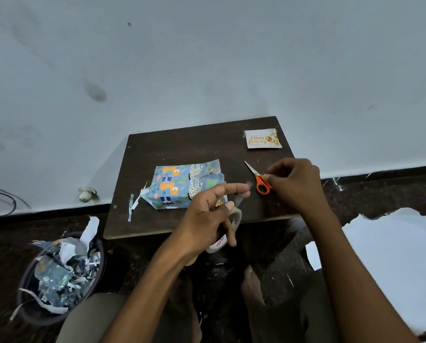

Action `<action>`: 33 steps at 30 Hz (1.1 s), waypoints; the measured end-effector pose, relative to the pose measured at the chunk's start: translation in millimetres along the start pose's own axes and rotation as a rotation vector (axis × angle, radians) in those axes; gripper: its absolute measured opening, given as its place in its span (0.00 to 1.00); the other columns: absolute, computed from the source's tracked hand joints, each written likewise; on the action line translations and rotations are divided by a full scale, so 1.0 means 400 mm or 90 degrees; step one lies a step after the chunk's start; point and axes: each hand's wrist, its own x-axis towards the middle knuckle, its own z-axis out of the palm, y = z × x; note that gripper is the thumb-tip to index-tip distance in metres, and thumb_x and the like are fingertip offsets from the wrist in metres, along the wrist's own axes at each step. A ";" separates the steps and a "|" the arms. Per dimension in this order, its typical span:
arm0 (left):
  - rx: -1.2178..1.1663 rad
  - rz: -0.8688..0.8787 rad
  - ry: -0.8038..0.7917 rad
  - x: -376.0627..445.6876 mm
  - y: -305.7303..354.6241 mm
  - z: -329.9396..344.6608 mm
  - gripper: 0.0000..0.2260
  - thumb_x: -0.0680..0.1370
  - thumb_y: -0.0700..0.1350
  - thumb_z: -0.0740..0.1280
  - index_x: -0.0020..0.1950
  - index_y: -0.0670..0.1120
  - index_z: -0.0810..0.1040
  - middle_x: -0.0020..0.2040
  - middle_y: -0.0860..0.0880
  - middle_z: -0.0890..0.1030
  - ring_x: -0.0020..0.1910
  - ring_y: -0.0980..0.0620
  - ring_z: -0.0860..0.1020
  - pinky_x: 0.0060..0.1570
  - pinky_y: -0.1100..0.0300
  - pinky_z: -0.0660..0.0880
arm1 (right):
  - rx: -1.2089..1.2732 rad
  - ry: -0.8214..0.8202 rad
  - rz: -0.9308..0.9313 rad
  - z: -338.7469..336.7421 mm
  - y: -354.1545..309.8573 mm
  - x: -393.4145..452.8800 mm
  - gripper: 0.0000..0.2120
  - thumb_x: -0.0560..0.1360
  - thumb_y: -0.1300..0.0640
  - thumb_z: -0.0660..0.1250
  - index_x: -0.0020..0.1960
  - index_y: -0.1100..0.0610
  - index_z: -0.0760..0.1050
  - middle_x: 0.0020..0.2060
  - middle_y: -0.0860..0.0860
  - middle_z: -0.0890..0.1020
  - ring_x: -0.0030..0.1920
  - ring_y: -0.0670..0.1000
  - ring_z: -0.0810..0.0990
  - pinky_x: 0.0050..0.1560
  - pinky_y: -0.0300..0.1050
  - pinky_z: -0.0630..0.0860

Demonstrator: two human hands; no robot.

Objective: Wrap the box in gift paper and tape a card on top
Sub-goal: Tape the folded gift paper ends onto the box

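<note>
The box, wrapped in blue animal-print gift paper with loose flaps at both ends, lies in the middle of the small dark table. My left hand grips the tape roll just in front of the box. A short clear tape strip runs from the roll up to its outstretched index fingertip. My right hand is curled to the right, its fingertips pinching the orange handle of the scissors, which lie on the table. The "Happy Birthday" card rests at the table's far right corner.
Cut paper strips lie on the table's left edge. A bin full of paper scraps stands on the dark floor at the left. White paper lies on the floor at the right. A pale wall rises right behind the table.
</note>
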 end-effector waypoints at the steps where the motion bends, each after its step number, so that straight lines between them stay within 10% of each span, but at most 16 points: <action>1: 0.003 -0.001 -0.002 -0.001 0.001 0.001 0.17 0.83 0.31 0.56 0.67 0.42 0.77 0.64 0.49 0.82 0.19 0.54 0.75 0.23 0.74 0.66 | -0.042 0.003 0.010 0.010 0.006 0.000 0.05 0.71 0.58 0.77 0.39 0.51 0.83 0.36 0.48 0.84 0.37 0.42 0.81 0.37 0.38 0.77; 6: 0.020 -0.001 -0.004 0.001 0.002 0.002 0.19 0.84 0.31 0.56 0.68 0.45 0.77 0.63 0.52 0.82 0.21 0.54 0.76 0.20 0.71 0.61 | -0.163 -0.011 0.015 0.048 -0.003 -0.003 0.04 0.68 0.58 0.76 0.40 0.55 0.81 0.36 0.50 0.82 0.40 0.51 0.81 0.45 0.54 0.83; 33: -0.003 0.005 0.059 -0.003 0.015 -0.011 0.19 0.84 0.32 0.57 0.67 0.49 0.78 0.63 0.56 0.82 0.26 0.52 0.80 0.19 0.66 0.55 | -0.463 -0.176 -0.010 0.002 -0.070 -0.078 0.16 0.68 0.53 0.75 0.40 0.54 0.68 0.37 0.51 0.70 0.41 0.55 0.75 0.41 0.46 0.71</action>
